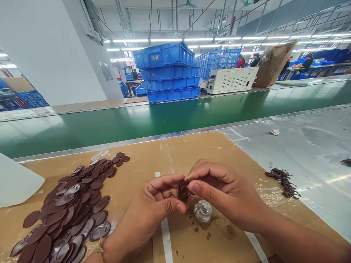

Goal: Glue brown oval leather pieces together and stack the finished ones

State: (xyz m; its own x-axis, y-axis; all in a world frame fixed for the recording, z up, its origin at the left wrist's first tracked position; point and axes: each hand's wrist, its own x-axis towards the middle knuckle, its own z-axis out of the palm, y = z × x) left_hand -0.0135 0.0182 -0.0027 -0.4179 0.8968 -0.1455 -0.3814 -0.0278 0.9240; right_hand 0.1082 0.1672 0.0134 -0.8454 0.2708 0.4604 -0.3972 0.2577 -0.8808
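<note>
Left hand [153,208] and right hand [219,190] pinch one brown oval disc [182,190] between thumbs and fingers, above a cardboard sheet [178,153] | small clear jar [203,212] just below | disc pile [71,208] at left | dark trimmings [283,180] at right | green conveyor belt [164,120] beyond.

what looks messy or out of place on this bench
Little is badly off. Dark scraps lie strewn on the grey surface right of the cardboard sheet, with brown stains and crumbs near the small clear cap. A crumpled white bit sits alone farther back. The brown discs are a loose heap.
</note>
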